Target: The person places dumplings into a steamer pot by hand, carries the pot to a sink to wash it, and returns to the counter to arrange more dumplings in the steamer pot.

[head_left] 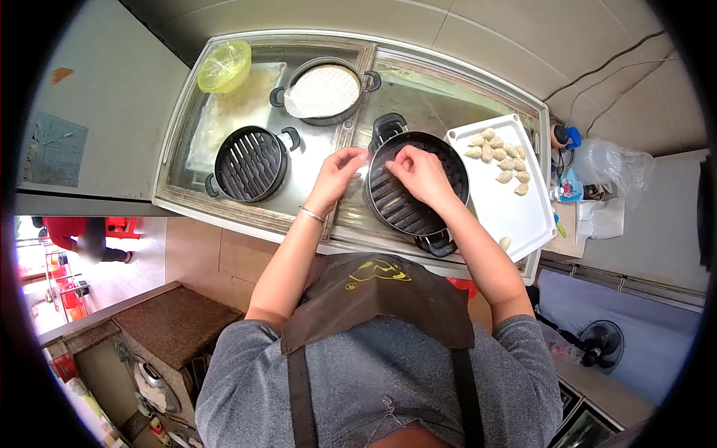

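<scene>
My left hand (pixel 340 175) is held beside the rim of a round black steamer pot (pixel 381 213), its thumb and fingers pinched together. A small pale bit shows at those fingertips, too small to name. Over the same pot is my right hand (pixel 424 173), fingers curled into a pinch; whatever they may hold is hidden. Inside the pot lies a black ridged rack (pixel 403 213), partly covered by my right hand. To the right, a white tray (pixel 515 224) carries several small, pale, speckled dumpling-like pieces (pixel 504 153) near its far end.
A second black pot with a ridged rack (pixel 250 164) sits at left. Behind it are a pot with a white perforated liner (pixel 323 91) and a yellow-green basket (pixel 225 67). All stand on a glass-topped freezer (pixel 317 190). Bottles and plastic bags (pixel 612 168) crowd the right.
</scene>
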Tool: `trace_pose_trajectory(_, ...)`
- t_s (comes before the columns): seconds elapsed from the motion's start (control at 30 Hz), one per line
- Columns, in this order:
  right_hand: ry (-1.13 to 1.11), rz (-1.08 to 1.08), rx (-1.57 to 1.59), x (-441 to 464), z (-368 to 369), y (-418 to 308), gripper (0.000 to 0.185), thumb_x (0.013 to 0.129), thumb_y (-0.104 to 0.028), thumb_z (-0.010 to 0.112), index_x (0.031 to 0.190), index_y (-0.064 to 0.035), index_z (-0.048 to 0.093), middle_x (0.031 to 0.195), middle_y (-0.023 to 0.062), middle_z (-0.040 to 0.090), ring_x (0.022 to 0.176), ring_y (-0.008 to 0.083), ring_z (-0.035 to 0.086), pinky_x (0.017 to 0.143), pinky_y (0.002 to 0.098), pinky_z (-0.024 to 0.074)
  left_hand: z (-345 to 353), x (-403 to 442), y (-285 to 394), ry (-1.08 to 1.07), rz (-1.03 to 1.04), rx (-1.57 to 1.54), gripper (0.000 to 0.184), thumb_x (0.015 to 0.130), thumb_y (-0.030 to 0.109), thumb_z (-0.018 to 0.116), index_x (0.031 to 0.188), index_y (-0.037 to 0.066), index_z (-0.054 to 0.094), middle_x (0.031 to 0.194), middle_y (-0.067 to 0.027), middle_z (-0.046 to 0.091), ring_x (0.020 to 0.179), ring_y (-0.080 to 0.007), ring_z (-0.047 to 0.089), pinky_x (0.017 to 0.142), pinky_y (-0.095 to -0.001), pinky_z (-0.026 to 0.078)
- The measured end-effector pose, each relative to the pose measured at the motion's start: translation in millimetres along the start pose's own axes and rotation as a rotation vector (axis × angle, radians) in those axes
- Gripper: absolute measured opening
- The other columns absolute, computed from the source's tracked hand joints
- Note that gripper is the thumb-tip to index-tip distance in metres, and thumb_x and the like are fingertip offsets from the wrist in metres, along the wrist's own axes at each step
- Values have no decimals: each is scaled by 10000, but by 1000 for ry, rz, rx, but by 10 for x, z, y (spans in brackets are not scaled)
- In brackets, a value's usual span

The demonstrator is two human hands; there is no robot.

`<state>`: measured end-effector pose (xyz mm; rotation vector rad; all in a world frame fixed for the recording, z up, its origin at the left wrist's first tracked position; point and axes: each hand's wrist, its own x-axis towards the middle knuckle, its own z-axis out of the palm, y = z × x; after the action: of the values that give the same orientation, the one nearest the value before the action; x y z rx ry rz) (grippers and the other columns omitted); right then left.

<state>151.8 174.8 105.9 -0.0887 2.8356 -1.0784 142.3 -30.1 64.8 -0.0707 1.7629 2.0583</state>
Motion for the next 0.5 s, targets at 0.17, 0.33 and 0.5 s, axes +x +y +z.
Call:
trace_pose_trajectory(0.17, -238, 178, 748, -88, -230, -54, 217, 884, -258, 643, 860, -49, 588, 689, -28, 529, 626, 71, 479, 572, 219, 398, -203, 67, -66, 101, 21, 0, 269, 926, 258, 602, 1106, 58, 608, 1056, -25, 629, 949, -124, 597, 804, -270, 495)
trace_pose_trajectory(0.33, -699, -134, 1915, -289, -516, 57, 562, 806, -558, 626, 1040, -71, 470, 784, -29, 414, 666, 69, 393, 604, 204, 367, -333, 75, -64, 243, 16, -4, 288, 904, 289, 630, 1104, 82, 610, 1032, -31, 641, 930, -142, 612, 794, -277, 480)
trace_pose_trajectory(0.5, -729, -345, 1999, -392, -604, 118, 668, 757, -626, 627, 1126, -82, 515, 799, -37, 402, 697, 67, 388, 619, 199, 357, -284, 79, -67, 211, -1, -7, 312, 914, 283, 613, 1135, 64, 592, 1080, -46, 640, 973, -137, 608, 796, -257, 466)
